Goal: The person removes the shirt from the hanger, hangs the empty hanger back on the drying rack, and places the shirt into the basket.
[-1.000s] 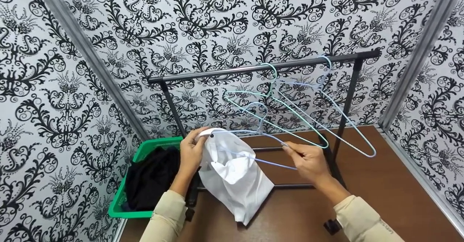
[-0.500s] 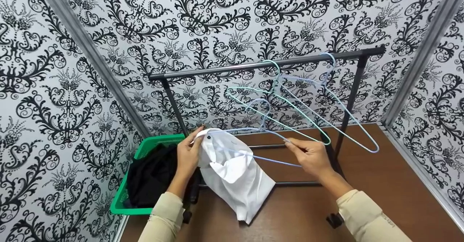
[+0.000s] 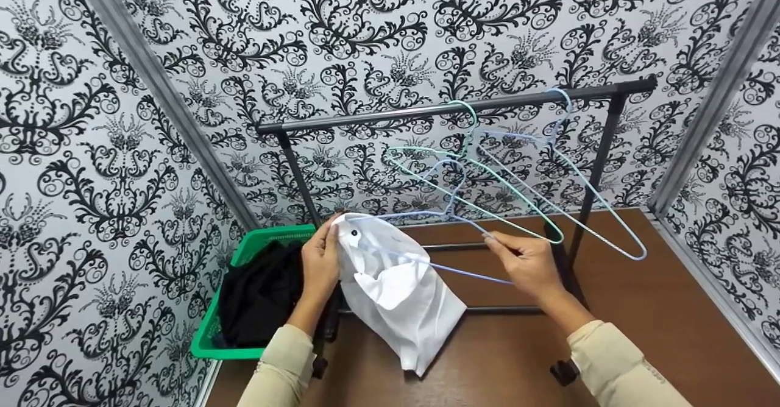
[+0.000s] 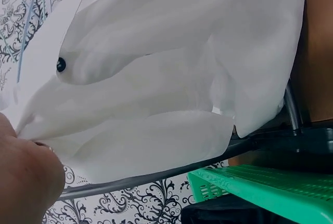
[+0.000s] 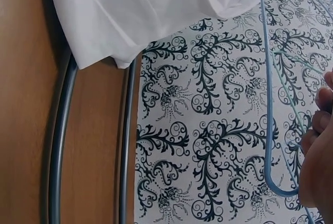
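Note:
A white garment with a dark button (image 3: 399, 297) hangs at the middle of the head view, one end of a blue wire hanger (image 3: 466, 270) inside its opening. My left hand (image 3: 320, 261) pinches the garment's upper left edge, close to the button. Gripping the hanger's right shoulder, my right hand (image 3: 527, 264) keeps it in front of the rack. In the left wrist view, the left hand (image 4: 28, 177) is at the fabric's edge and the cloth (image 4: 156, 89) drapes in folds. The right wrist view has the hanger's rounded corner (image 5: 278, 188) beside the right hand (image 5: 320, 151).
A dark metal clothes rack (image 3: 396, 116) stands on a brown table (image 3: 658, 309). On its bar hang a green hanger (image 3: 518, 203) and another blue hanger (image 3: 600, 197). At left, a green basket (image 3: 204, 340) holds black cloth (image 3: 259, 300). Patterned walls (image 3: 378, 35) rise behind.
The left hand's fingers have shifted slightly left at the garment's edge. The held hanger's hook has risen a little and moved right. The head view has shifted slightly.

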The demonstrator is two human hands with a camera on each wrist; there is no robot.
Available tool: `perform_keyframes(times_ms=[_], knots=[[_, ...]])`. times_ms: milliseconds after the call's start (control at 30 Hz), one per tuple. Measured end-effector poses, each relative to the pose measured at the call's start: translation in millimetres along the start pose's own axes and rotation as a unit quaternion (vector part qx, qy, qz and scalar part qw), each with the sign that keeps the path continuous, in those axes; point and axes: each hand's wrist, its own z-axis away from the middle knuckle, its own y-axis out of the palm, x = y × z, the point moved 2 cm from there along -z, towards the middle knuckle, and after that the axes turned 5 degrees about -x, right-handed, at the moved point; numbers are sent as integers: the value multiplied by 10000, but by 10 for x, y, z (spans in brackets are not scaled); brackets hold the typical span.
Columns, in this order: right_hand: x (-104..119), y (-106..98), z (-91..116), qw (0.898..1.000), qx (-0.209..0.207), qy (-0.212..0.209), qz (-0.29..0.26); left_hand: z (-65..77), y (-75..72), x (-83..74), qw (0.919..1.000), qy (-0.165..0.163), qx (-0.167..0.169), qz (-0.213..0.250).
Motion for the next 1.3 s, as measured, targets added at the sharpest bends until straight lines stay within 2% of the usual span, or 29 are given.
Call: perform_keyframes(times_ms=[100, 200, 400, 567, 767, 933, 1133, 1300], knots=[[0, 4, 10, 10000, -21, 66, 56, -1, -6, -53, 9997, 130, -210, 49], [8, 13, 31, 9996, -215, -148, 45, -14, -12, -77, 9991, 148, -363, 186], [-3, 25, 72, 9958, -685, -604, -67, -28, -46, -8, 9982, -135, -496, 305], [0, 34, 48, 9950, -653, -740, -130, 11, -70, 35, 9982, -183, -575, 65], [87, 60, 8, 9961, -530, -699, -43, 46, -64, 36, 9985, -98, -529, 102], [188, 133, -43, 9954, -467, -728, 418, 62, -68, 42, 9984, -109, -552, 36], [355, 257, -192, 9827, -586, -1128, 1346, 114, -50, 48, 9980, -188, -526, -302], [534, 404, -377, 9798, -352, -877, 1761, 167, -7, 105, 9986, -205, -340, -357]])
